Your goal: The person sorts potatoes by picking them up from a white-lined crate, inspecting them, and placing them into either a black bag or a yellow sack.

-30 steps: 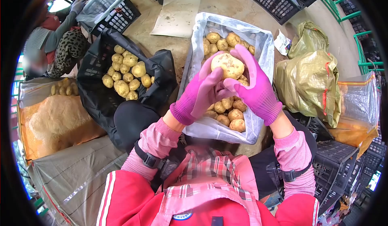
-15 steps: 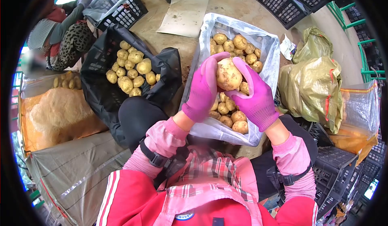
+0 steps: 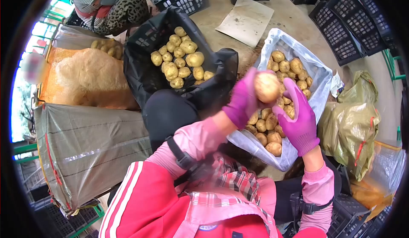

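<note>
Left hand (image 3: 243,97): smeared by blur, some fingers hidden behind the potato.
Held potato (image 3: 267,87): blurred, surface marks unclear.
White-lined crate (image 3: 322,70): some potatoes hidden behind both hands; depth of the pile unseen.
Co-worker (image 3: 111,4): cut off by the upper left edge of the frame.
Far left: a round blurred patch (image 3: 34,68), contents unreadable.
Packet (image 3: 336,84), right of centre: print too small to read.
Badge (image 3: 208,227), bottom centre: partly covered, lettering illegible.

The left hand (image 3: 298,121) and the right hand (image 3: 243,97) wear purple knitted gloves. Above each hand is a pink sleeve with a black strap and buckle, then a red jacket (image 3: 149,195) with white stripes at the shoulder, and a pink plaid apron (image 3: 226,199).
</note>
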`<state>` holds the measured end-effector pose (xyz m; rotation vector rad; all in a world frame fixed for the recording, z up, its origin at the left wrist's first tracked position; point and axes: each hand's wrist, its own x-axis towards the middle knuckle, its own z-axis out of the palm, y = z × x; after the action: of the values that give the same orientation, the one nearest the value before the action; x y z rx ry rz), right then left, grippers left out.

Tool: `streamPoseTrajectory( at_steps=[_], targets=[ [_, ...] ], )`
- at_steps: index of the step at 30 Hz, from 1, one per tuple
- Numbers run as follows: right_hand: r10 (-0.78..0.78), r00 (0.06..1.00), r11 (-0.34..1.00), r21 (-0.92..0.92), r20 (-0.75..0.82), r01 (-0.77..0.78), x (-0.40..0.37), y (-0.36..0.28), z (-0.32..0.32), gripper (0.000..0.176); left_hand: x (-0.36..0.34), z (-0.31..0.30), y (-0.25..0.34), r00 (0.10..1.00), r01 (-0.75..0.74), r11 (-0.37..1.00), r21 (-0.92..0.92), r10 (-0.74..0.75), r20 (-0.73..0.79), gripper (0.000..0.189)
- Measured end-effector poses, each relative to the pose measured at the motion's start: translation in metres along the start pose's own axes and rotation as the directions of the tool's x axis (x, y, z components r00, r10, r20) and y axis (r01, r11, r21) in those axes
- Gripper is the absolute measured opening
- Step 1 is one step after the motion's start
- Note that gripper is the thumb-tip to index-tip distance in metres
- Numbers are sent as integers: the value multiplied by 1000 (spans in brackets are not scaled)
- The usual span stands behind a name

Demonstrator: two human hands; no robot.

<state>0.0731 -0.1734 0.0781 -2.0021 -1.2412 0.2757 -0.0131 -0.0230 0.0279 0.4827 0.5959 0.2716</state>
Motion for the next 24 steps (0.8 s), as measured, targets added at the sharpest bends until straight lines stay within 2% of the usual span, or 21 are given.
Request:
streamPoseTrajectory(
  at_steps=[1,2,3,4,6,7,8,9,10,11,12,13,14,15,17,18,19,21,23,24],
  targets=[
    [-31,999,999,10,-37,32,2,-2,-3,61,-3,-13,13,987,-146,989,22,147,-58,46],
    [-20,997,998,50,-73,24,3,-5,-9,58,4,-34,24,937,-297,955,16,295,-188,48],
    [-2,994,996,84,-110,11,2,-8,-16,56,7,-57,38,890,-357,928,-108,303,-340,46],
    [-10,987,990,136,-160,32,1,-10,-24,54,14,-89,51,802,-516,849,-115,431,-412,47],
    [-26,967,984,164,-254,69,-1,-7,-41,49,44,-190,81,690,-654,747,-124,520,-503,47],
    [-14,956,980,186,-292,71,-4,-7,-51,48,42,-200,92,638,-674,718,-172,450,-624,45],
    [-4,944,974,214,-329,78,-6,-10,-63,46,35,-207,92,647,-644,757,-110,462,-607,52],
    [4,930,965,244,-367,92,-7,-10,-73,45,24,-185,91,679,-543,822,-170,310,-666,59],
    [-38,903,954,254,-429,161,-9,-7,-84,41,21,-168,82,672,-511,860,-8,393,-628,60],
    [-31,896,950,265,-443,163,-12,-8,-95,40,18,-151,68,668,-471,867,160,469,-578,61],
    [-20,892,947,277,-451,161,-15,-11,-108,39,10,-124,57,747,-427,837,342,539,-388,53],
    [-13,891,944,288,-454,161,-18,-15,-121,38,7,-93,46,807,-414,795,443,546,-226,49],
    [70,886,926,360,-459,113,-22,-22,-129,38,9,-68,32,850,-416,737,532,524,-61,44],
    [78,877,929,354,-474,108,-25,-23,-134,38,20,-54,17,876,-412,662,626,476,74,38],
    [94,854,935,340,-511,100,-30,-20,-143,37,59,-32,-15,916,-362,480,799,344,208,34],
    [93,854,944,319,-512,89,-35,-15,-145,36,95,-36,-29,896,-371,140,918,314,314,32],
    [58,864,963,255,-499,83,-39,-12,-148,36,116,-31,-46,824,-439,-148,886,327,462,32],
    [-4,887,989,127,-462,70,-48,-4,-151,36,159,-13,-63,959,-210,-334,919,112,259,46],
    [-6,878,989,126,-478,76,-53,6,-150,38,207,-22,-78,963,-99,-535,839,162,216,50],
    [-8,886,997,65,-464,43,-55,8,-152,38,219,-20,-83,961,-41,-624,780,188,201,52]
  ],
)
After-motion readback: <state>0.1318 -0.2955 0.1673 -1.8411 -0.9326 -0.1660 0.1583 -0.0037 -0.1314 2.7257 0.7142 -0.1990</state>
